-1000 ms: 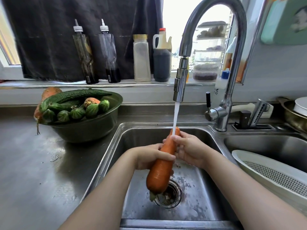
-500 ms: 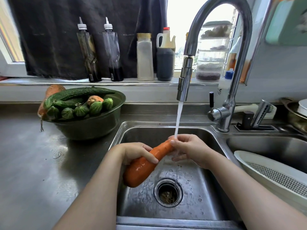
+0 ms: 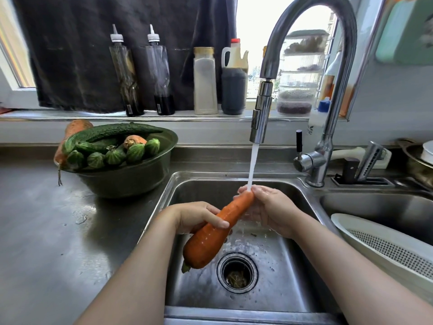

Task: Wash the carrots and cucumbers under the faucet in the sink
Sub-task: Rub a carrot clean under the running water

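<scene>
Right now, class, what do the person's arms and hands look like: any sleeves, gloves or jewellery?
The left arm and right arm show no sleeves up to the frame's edge. The left hand and right hand wear no gloves, rings or watch. The right hand looks wet.

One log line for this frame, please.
step: rinsing carrot; left hand: grips carrot; right hand: holds tip; faucet: running; bowl: holds cucumbers

The carrot slants over the sink. Its thin end is far, under the faucet, and its thick end is near, just left of the drain. The left hand holds its middle and the right hand cups the thin end. A bowl of cucumbers stands on the bench to the left. A colander lies in the right basin. Bottles line the far windowsill.
</scene>
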`<state>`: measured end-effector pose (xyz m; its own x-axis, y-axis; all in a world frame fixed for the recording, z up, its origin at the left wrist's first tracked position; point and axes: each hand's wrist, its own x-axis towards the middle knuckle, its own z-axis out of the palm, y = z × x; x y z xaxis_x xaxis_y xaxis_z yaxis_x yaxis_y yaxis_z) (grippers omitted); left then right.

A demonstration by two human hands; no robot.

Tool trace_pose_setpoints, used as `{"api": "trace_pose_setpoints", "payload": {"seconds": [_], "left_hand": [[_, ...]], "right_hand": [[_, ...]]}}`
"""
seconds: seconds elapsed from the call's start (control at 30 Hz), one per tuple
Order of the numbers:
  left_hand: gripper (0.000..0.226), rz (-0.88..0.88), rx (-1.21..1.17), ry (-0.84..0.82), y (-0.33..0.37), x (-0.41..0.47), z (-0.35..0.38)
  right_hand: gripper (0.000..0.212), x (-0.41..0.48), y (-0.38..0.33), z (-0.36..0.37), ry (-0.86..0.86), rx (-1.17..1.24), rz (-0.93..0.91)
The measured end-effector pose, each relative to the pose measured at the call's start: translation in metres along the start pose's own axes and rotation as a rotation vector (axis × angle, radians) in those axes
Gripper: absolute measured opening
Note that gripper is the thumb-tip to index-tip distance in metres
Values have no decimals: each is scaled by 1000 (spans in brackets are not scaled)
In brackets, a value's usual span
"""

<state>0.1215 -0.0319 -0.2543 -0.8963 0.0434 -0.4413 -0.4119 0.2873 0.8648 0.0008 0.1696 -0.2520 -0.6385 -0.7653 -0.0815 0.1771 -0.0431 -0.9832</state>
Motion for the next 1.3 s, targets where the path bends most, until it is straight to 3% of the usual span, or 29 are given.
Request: {"api": "trace_pose_setpoints", "payload": {"seconds": [0.23, 0.4, 0.53, 0.67, 0.8, 0.9, 1.07, 1.17, 1.3], "left_hand": [[57, 42, -17, 26, 4, 1, 5], [44, 57, 15, 87, 0, -1, -2], [31, 49, 97, 167, 5, -6, -1], [26, 97, 133, 223, 11, -2, 6], [20, 121, 110, 250, 14, -1, 10], [23, 112, 78, 222, 14, -4, 11], [33, 116, 27, 213, 15, 0, 16], [32, 121, 15, 232, 13, 3, 16], [29, 127, 58, 251, 13, 5, 17]], "right_hand": [[28, -2, -4, 3, -62, 155, 29], [27, -6, -9, 1, -82, 186, 44], [20, -7, -5, 9, -8, -180, -16], [30, -3, -1, 13, 154, -278, -99], [17, -5, -9, 6, 87, -190, -62], [25, -9, -9, 1, -38, -98, -13], [41, -1, 2, 11, 127, -226, -44], [30, 0, -1, 12, 90, -92, -7], [32, 3, -1, 5, 23, -3, 50]]}}
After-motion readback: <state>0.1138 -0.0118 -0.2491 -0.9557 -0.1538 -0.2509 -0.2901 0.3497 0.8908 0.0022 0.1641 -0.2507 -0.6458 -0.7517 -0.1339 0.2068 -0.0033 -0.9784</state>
